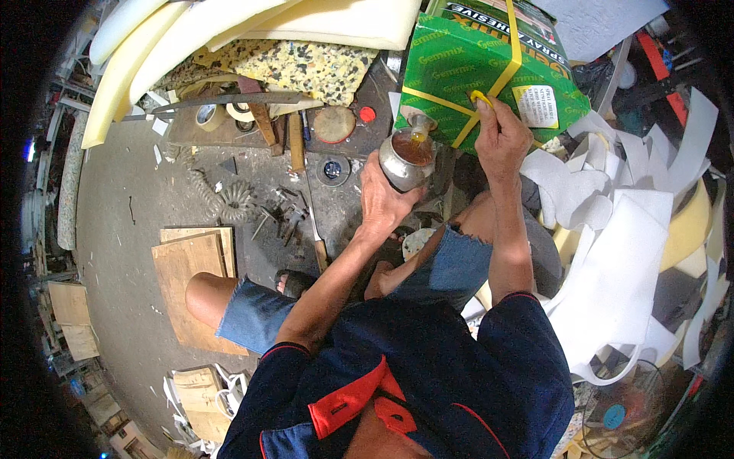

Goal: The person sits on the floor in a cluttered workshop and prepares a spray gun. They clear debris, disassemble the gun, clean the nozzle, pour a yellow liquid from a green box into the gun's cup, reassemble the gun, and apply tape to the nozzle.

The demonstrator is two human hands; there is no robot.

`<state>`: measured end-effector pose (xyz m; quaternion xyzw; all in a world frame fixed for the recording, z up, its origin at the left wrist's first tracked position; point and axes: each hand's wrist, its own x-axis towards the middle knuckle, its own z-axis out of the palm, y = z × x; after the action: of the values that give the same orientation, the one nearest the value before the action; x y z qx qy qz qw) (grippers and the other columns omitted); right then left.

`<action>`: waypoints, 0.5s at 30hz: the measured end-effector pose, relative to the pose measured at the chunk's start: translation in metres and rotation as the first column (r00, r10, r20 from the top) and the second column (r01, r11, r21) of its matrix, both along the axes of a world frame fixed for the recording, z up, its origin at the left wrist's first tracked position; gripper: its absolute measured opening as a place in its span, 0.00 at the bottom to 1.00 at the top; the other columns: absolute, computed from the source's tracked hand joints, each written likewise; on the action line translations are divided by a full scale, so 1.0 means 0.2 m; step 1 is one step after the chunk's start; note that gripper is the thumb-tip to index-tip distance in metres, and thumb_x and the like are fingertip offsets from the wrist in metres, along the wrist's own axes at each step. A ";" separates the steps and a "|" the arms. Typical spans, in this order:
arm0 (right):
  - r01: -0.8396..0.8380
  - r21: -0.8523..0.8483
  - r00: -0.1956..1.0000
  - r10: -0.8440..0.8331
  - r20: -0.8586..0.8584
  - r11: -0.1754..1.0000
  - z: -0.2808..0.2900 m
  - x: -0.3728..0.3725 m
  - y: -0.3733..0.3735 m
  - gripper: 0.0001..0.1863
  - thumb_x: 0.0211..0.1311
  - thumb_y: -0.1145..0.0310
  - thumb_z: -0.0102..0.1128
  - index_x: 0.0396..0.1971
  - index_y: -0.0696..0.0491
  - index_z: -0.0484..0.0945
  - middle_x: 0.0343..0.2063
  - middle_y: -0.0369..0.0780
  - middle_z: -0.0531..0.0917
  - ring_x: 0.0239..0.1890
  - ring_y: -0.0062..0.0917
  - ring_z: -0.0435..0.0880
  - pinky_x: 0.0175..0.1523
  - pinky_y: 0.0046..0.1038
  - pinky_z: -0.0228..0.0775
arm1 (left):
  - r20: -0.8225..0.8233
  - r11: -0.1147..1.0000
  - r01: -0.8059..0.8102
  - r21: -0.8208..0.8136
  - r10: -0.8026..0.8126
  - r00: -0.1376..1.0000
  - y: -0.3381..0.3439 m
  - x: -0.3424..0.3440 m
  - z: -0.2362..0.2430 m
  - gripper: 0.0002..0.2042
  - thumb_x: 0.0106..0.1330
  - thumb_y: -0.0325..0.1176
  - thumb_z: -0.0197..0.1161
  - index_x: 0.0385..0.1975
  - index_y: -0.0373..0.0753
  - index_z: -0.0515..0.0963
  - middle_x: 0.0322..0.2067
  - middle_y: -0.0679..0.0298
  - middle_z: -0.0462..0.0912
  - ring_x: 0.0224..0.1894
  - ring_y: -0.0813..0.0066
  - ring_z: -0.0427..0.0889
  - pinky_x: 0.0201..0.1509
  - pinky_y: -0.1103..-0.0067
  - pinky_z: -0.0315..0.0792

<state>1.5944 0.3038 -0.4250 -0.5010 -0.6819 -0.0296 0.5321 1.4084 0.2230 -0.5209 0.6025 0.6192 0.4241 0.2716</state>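
My left hand is wrapped round a rounded metal cup with reddish-brown liquid inside. Right above the cup's mouth, a pale short spout sticks out from the lower left corner of a green carton. Amber liquid shows between spout and cup. Yellow straps cross the carton. My right hand is closed in a pinch on a small yellow piece against the carton's front; whether it is part of a strap, I cannot tell.
White foam offcuts are heaped at the right. On the left lie wooden boards, a coiled hose and a long knife. A hammer, tape rolls and speckled foam lie farther off, below long foam strips.
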 end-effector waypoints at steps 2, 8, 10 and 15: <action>0.004 -0.010 1.000 -0.004 0.004 1.000 0.00 0.00 0.00 0.08 0.65 0.71 0.64 0.36 0.61 0.82 0.25 0.47 0.84 0.23 0.33 0.84 0.27 0.30 0.71 | 0.004 1.000 0.000 -0.006 0.000 1.000 0.00 0.00 0.00 0.48 0.40 0.36 0.81 0.60 0.29 0.57 0.50 0.41 0.72 0.55 0.40 0.70 0.61 0.57 0.65; -0.005 -0.021 1.000 0.005 -0.001 1.000 0.00 0.00 -0.01 0.08 0.66 0.70 0.64 0.37 0.61 0.83 0.25 0.46 0.84 0.23 0.32 0.84 0.27 0.30 0.71 | 0.019 1.000 0.011 0.011 -0.011 1.000 0.01 0.00 -0.01 0.48 0.40 0.36 0.81 0.60 0.29 0.57 0.50 0.41 0.72 0.55 0.40 0.70 0.61 0.57 0.65; -0.004 -0.024 1.000 0.004 -0.007 1.000 0.00 0.00 -0.01 0.08 0.66 0.70 0.64 0.37 0.61 0.83 0.25 0.46 0.84 0.23 0.32 0.84 0.27 0.30 0.71 | 0.022 1.000 0.021 0.013 -0.021 1.000 0.01 0.00 -0.01 0.48 0.40 0.36 0.81 0.61 0.29 0.57 0.51 0.41 0.71 0.55 0.40 0.70 0.61 0.57 0.64; 0.004 -0.019 1.000 -0.004 -0.015 1.000 -0.01 0.00 -0.01 0.08 0.66 0.70 0.64 0.37 0.61 0.83 0.26 0.47 0.85 0.24 0.33 0.85 0.28 0.30 0.72 | -0.022 0.999 -0.010 0.051 0.011 1.000 0.01 0.00 -0.03 0.47 0.38 0.36 0.82 0.60 0.30 0.60 0.51 0.45 0.72 0.55 0.47 0.73 0.61 0.62 0.67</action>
<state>1.5940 0.3019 -0.4277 -0.5078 -0.6772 -0.0204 0.5321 1.4089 0.2242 -0.5270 0.6107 0.6144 0.4343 0.2468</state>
